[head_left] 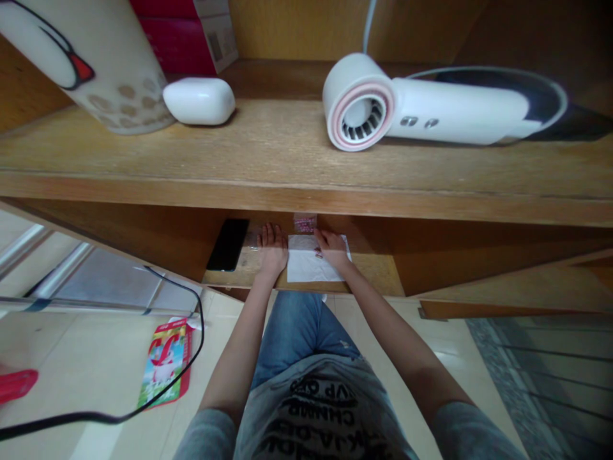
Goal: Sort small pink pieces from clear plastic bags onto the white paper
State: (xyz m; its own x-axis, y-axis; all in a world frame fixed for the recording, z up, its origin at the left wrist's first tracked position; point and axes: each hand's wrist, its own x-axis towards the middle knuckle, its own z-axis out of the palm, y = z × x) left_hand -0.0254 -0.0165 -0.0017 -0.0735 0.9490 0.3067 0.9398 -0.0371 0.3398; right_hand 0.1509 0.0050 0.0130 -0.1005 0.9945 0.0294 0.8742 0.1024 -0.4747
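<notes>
White paper (311, 267) flat, long axis left-right | left hand (272, 250) grip released, flat beside | right hand (332, 249) grip released, pressing paper

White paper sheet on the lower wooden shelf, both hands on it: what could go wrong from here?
1. The white paper sheet lies at the shelf's front edge; the left hand and right hand could push it off.
2. The black phone lies close beside the left hand and may get nudged.
3. The small pink packet behind could be knocked.
</notes>
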